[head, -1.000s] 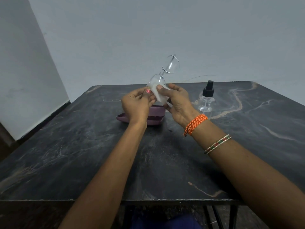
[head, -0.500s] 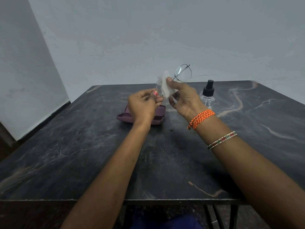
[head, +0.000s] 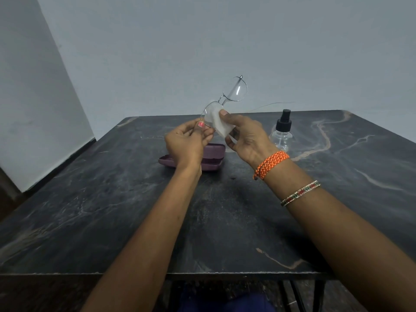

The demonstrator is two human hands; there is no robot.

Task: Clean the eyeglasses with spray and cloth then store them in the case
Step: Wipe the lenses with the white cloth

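both forearms raised together, left hand (head: 188, 143) pinching with curled fingers, right hand (head: 246, 137) gripping, thumb pressed forward

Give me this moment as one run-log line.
step: wiping lens | left hand: pinches eyeglasses | right hand: presses cloth on lower lens | case, spray bottle: on table
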